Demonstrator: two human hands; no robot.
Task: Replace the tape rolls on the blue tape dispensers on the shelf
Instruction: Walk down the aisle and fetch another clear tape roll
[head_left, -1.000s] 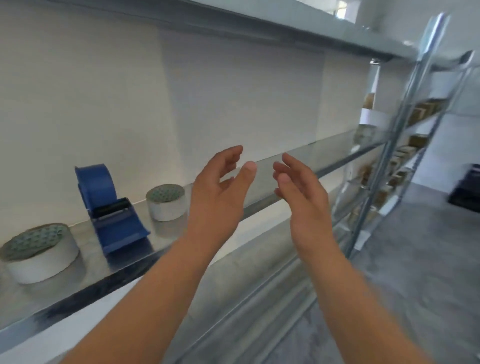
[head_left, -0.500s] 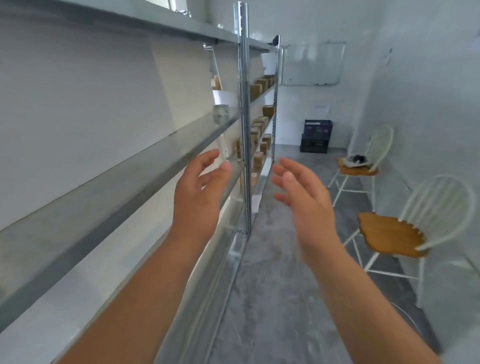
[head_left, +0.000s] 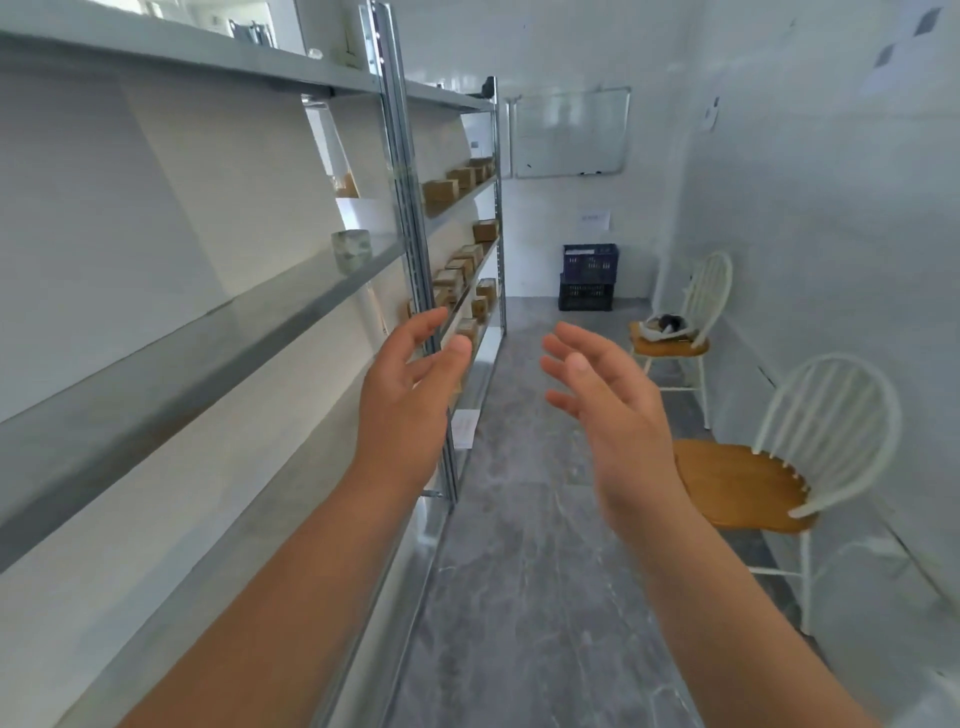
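Left hand (head_left: 410, 400) and right hand (head_left: 608, 410) held up loose, nothing gripped, shelf (head_left: 218, 338) front edge just left, aisle floor (head_left: 524, 519) wide open ahead

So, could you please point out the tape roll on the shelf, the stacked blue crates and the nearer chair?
tape roll (head_left: 351, 250), head view, on its side wall.
blue crates (head_left: 588, 276), head view, front face of the stack.
nearer chair (head_left: 737, 483), head view, on the wooden seat.

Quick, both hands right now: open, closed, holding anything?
Left hand: open, fingers spread, holding nothing, raised in front of the shelf.
Right hand: open, fingers spread, holding nothing, raised over the aisle.
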